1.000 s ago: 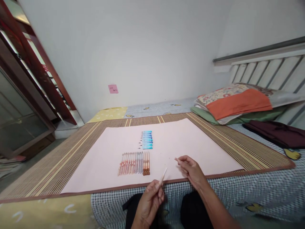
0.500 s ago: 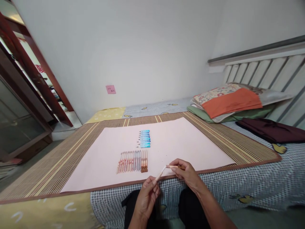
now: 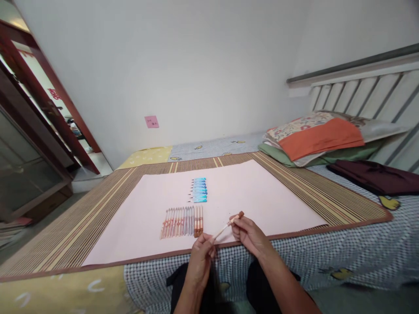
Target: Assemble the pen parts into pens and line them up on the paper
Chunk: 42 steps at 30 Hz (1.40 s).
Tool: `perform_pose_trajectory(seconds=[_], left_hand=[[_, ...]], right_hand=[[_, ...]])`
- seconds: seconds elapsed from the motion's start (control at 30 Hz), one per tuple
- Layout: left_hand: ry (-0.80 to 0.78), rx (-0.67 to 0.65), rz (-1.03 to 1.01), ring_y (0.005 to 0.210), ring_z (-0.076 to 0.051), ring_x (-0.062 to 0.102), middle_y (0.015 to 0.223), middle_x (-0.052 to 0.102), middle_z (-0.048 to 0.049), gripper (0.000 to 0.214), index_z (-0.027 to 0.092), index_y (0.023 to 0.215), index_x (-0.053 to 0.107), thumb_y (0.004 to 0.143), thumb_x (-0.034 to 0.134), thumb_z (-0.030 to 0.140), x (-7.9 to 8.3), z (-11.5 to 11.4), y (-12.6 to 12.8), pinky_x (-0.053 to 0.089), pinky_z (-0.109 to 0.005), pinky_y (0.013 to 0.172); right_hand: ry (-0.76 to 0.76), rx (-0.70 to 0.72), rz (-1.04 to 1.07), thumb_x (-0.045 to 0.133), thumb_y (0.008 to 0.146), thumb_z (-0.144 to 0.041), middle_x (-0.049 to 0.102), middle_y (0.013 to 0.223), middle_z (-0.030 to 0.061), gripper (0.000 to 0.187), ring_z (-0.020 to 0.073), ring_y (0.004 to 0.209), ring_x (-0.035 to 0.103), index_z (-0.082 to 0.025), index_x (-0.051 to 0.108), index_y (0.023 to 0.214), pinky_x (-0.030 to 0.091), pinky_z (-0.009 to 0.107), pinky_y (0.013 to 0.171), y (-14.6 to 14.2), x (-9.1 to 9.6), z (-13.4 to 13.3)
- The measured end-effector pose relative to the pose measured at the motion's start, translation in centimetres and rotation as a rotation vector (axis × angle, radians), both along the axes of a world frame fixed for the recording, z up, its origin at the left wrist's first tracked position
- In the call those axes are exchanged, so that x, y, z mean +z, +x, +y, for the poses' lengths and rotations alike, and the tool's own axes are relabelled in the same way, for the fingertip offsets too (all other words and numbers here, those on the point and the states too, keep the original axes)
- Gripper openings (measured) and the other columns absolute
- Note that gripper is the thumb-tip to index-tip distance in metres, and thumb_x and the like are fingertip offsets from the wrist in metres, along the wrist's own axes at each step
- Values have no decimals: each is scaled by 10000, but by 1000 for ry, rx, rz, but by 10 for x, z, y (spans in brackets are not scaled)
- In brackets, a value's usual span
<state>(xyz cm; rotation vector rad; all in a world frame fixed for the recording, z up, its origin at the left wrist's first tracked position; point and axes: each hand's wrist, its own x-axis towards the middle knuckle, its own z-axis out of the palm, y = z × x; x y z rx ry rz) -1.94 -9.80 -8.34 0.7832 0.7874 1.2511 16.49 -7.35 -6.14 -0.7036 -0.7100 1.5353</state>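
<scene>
My left hand (image 3: 201,255) is closed round the lower end of a thin pale pen (image 3: 220,231) that slants up to the right. My right hand (image 3: 249,233) pinches a small brown cap (image 3: 237,216), which sits at the pen's tip. Both hands hover over the near edge of a pink sheet (image 3: 268,200). A row of several capped pens (image 3: 181,221), pink to brown, lies on the sheet just left of my hands. Behind it lies a short row of several blue-capped pens (image 3: 198,190).
The pink sheet lies on a striped woven mat (image 3: 78,226) spread over a bed with a checked cover (image 3: 343,257). Pillows (image 3: 317,137) and a dark folded cloth (image 3: 373,176) sit at the right by the headboard. A wooden cabinet (image 3: 29,144) stands at the left.
My hands came together: the right hand brought the brown cap leftward onto the tip of the pen held in the left hand.
</scene>
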Motion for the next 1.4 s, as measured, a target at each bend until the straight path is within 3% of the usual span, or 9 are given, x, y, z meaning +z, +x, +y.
perform_pose_trajectory(seconds=[0.07, 0.13, 0.27, 0.4, 0.77, 1.03, 1.23, 1.4], left_hand=[[45, 123, 193, 479, -75, 340, 497, 427, 70, 344, 162, 687, 595, 694, 797, 441, 11, 17, 4, 262, -225, 515], [63, 174, 245, 477, -73, 358, 489, 458, 66, 323, 153, 687, 624, 646, 827, 402, 24, 37, 8, 251, -219, 508], [74, 258, 251, 484, -80, 414, 501, 503, 67, 288, 157, 754, 651, 636, 815, 362, 43, 74, 19, 292, -213, 524], [58, 280, 184, 499, -88, 476, 615, 643, 6, 320, 160, 788, 619, 669, 784, 407, 49, 95, 28, 332, -219, 532], [-63, 234, 108, 436, -76, 460, 535, 628, -15, 443, 149, 650, 598, 627, 826, 528, 23, 106, 41, 330, -214, 472], [-129, 171, 148, 385, -73, 440, 468, 585, -13, 507, 128, 645, 639, 651, 784, 614, 26, 116, 32, 291, -213, 431], [-124, 117, 114, 394, -67, 440, 470, 582, -6, 494, 132, 625, 628, 597, 829, 583, 30, 119, 28, 292, -201, 426], [-51, 64, 75, 427, -62, 465, 530, 621, -9, 448, 138, 662, 629, 604, 852, 522, 27, 121, 24, 321, -191, 450]], right_hand=[[-26, -51, 22, 881, 650, -345, 673, 761, 24, 276, 95, 592, 535, -163, 715, 774, 398, 223, 521, -4, 0, 18], [-33, -76, 32, 886, 647, -353, 699, 808, 35, 285, 121, 660, 603, -171, 711, 781, 457, 237, 569, -5, 1, 38], [-26, -112, 58, 863, 685, -356, 711, 842, 41, 266, 142, 715, 649, -180, 713, 815, 507, 255, 614, -6, 7, 74], [18, -146, 83, 858, 704, -330, 692, 887, 23, 253, 124, 728, 622, -194, 720, 868, 513, 236, 631, -8, 8, 89], [72, -181, -6, 848, 727, -357, 622, 835, 15, 244, 124, 716, 552, -199, 739, 877, 507, 274, 694, -2, -9, 98], [27, -271, -96, 860, 692, -392, 651, 836, 30, 320, 147, 726, 561, -197, 728, 910, 485, 291, 697, -15, -12, 102], [76, -149, -86, 845, 719, -404, 642, 798, 29, 291, 143, 712, 554, -199, 738, 896, 476, 290, 696, -20, -14, 103], [64, -141, -91, 851, 708, -407, 622, 756, 16, 311, 143, 710, 553, -198, 746, 913, 469, 288, 704, -20, -15, 103]])
